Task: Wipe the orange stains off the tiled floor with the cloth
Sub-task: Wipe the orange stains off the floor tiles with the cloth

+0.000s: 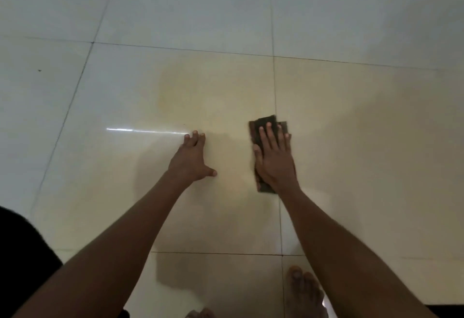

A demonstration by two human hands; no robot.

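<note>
Glossy cream tiled floor (351,29) pretty much fills the whole view, with thin dark grout lines (272,16) cutting it into big squares. Person's crouched low, both bare arms stretched forward. Right hand (275,158) lies flat on a dark folded cloth (266,120), fingers straight and a bit spread, palm pressing it to the floor, not bunching or gripping it at all. The cloth sits right along the vertical grout line, and its far end and near corner stick out past the hand. Left hand (192,158) is just planted on the bare tile beside it, fingers together and pointing away, thumb stuck out to the side, nothing in it, looks like it's propping the person up. The orange stain (180,86) is honestly more of a faint yellowish smear, spread over the tile ahead of the hands, up and to the left of the cloth, and the cloth isn't touching the darker part of it. A bright streak of reflected light (145,130) runs across the tile to the left hand's fingertips. Bare foot (305,292) shows at the bottom edge under the right arm, and something dark (22,255) fills the lower left corner, can't tell what it is.
</note>
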